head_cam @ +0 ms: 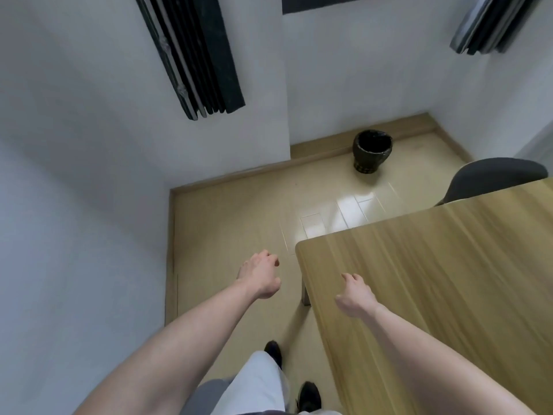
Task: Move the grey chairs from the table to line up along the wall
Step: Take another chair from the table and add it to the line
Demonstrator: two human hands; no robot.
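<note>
One grey chair (496, 176) shows its curved backrest at the far side of the wooden table (449, 280), at the right; its seat and legs are hidden behind the tabletop. My left hand (261, 275) hangs over the floor just left of the table's near corner, fingers loosely curled and holding nothing. My right hand (356, 296) hovers above the table's left edge, fingers bent downward and empty. Both hands are far from the chair. The white wall (89, 205) runs along the left.
A black waste bin (372, 151) stands on the floor against the far wall. A white pillar corner (285, 115) juts out beside it. Dark panels (191, 55) hang on the wall. A beige floor strip (233, 223) lies between wall and table. My legs and black shoes (308, 396) are below.
</note>
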